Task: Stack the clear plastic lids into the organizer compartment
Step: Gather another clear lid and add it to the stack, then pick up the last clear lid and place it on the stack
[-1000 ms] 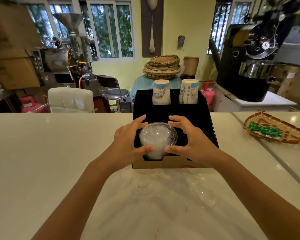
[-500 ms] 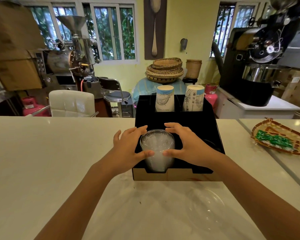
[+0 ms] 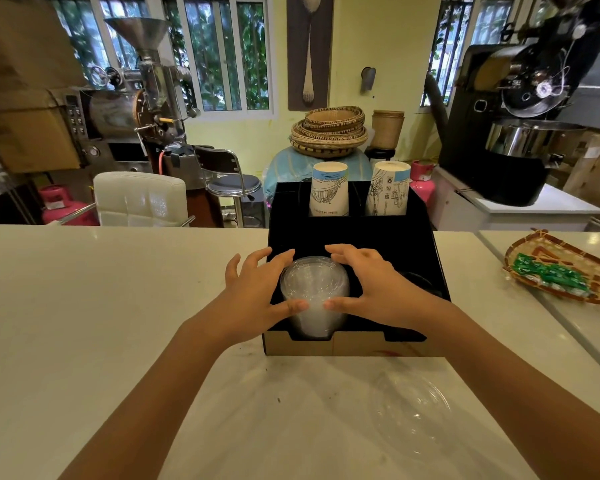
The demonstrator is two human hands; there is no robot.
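Observation:
A stack of clear plastic lids [image 3: 313,296] stands in the front left compartment of the black organizer [image 3: 426,258] on the white counter. My left hand [image 3: 257,296] cups the stack's left side, thumb at the front and fingers over the back rim. On the right side my right hand [image 3: 371,289] does the same. Both thumbs press the stack's front, nearly touching. A single clear lid [image 3: 411,408] lies on the counter in front of the organizer, to the right.
Two stacks of paper cups [image 3: 329,192] [image 3: 388,188] fill the organizer's back compartments. A woven tray with green packets [image 3: 565,271] lies at the right, beyond a seam in the counter. Behind the counter are a white chair, a stool and roasting machines.
The stack has sunk deeper into the compartment with both hands following it down. The view has tilted, so the organizer sits lower in frame.

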